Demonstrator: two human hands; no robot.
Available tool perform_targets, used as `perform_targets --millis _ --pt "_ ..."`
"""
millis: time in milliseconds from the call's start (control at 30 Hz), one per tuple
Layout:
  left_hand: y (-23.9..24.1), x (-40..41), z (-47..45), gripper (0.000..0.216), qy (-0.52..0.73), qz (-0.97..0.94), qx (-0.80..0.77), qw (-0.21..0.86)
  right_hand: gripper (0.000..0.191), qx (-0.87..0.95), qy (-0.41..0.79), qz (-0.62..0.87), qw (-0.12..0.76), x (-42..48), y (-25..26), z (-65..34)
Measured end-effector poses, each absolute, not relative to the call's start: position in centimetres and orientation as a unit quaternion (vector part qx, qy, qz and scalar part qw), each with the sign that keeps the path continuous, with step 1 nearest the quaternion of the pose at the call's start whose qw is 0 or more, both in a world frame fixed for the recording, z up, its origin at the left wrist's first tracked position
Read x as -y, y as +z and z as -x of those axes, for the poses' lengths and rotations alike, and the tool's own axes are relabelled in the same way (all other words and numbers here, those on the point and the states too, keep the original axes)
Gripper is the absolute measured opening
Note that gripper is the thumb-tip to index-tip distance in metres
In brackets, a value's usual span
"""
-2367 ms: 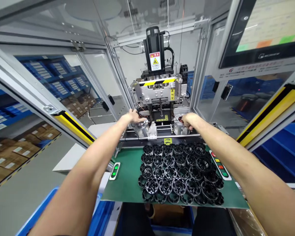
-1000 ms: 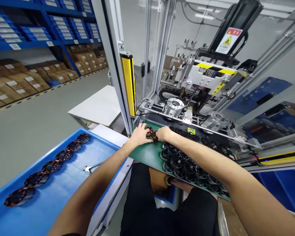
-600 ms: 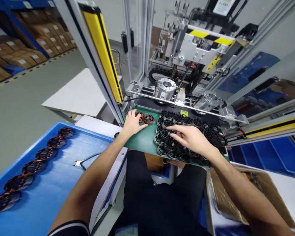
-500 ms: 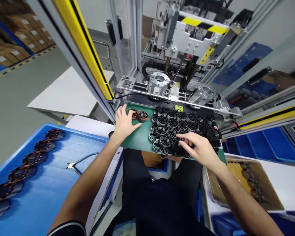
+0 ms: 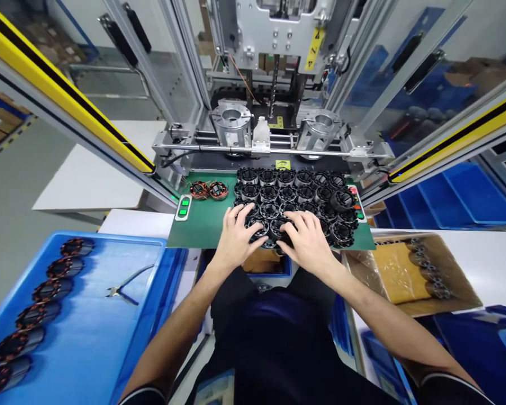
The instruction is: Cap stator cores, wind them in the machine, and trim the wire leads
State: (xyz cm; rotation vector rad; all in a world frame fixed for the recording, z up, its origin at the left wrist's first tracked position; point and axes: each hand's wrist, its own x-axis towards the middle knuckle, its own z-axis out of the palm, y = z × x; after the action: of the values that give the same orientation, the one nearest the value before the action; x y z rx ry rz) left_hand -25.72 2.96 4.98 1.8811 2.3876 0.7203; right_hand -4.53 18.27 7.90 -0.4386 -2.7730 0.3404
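Note:
Rows of black stator cores [image 5: 270, 193] stand packed together on the green work mat [image 5: 206, 230]. My left hand [image 5: 236, 236] is at the front left of the rows, its thumb and fingers curved around a stator core [image 5: 259, 226]. Beside it, my right hand [image 5: 306, 239] has its fingers and thumb round a neighbouring stator core [image 5: 278, 227] in the front row. My palms and fingers hide parts of both. Two copper-wound stators [image 5: 218, 190] lie at the mat's back left.
Behind the mat stands a machine with two metal cylindrical fixtures [image 5: 231, 121] on a rail. To the left, a blue tray [image 5: 109, 337] holds several wound stators and cutting pliers [image 5: 124, 287]. A cardboard box [image 5: 455, 281] with more cores sits right. Green buttons [image 5: 184, 207] flank the mat.
My left hand has moved right, from the copper-wound stators to the front of the black cores. My right hand has moved left along the front row. The view has turned and shifted.

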Motion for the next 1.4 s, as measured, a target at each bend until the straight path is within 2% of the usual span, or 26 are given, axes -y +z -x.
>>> perform_targets --millis 167,267,333,433,500,567,633,733,867,1267,1400 --pt "6.0 -2.6 25.9 0.018 0.234 -0.6 -0.765 0.008 0.006 0.959 0.179 0.134 0.172 -19.2 8.5 4.9" --pt "8.1 -1.2 24.7 0.021 0.326 -0.567 -0.757 -0.009 0.01 0.942 0.237 0.13 0.197 -19.3 10.9 3.6" --pt "10.2 -0.2 23.6 0.021 0.438 -0.547 -0.713 0.026 0.02 0.922 0.299 0.121 0.213 -19.0 13.2 2.6" --pt "13.5 1.1 22.1 0.018 0.549 -0.543 -0.625 0.114 0.038 0.833 0.477 0.122 0.253 -18.4 16.2 1.6" --pt "14.9 1.4 21.5 0.024 0.573 -0.552 -0.591 0.134 0.057 0.747 0.596 0.143 0.257 -18.0 17.5 1.4" --pt "15.7 1.5 21.0 0.029 0.579 -0.561 -0.577 0.129 0.086 0.686 0.673 0.153 0.228 -17.7 18.0 1.5" --pt "16.0 1.5 20.8 0.029 0.579 -0.564 -0.576 0.121 0.1 0.646 0.725 0.145 0.188 -17.7 18.0 1.7" --pt "16.0 1.6 20.7 0.028 0.575 -0.563 -0.582 0.116 0.082 0.619 0.76 0.125 0.154 -17.8 17.7 1.9" --pt "16.4 2.4 20.7 0.028 0.552 -0.574 -0.595 0.104 0.062 0.646 0.744 0.08 0.153 -18.0 17.7 1.8" --pt "17.4 3.0 21.0 0.032 0.527 -0.611 -0.584 0.092 0.059 0.639 0.756 0.043 0.136 -17.4 17.4 1.6" --pt "17.3 2.7 21.3 0.032 0.541 -0.603 -0.576 0.108 0.068 0.609 0.783 0.048 0.115 -17.3 17.2 1.7"
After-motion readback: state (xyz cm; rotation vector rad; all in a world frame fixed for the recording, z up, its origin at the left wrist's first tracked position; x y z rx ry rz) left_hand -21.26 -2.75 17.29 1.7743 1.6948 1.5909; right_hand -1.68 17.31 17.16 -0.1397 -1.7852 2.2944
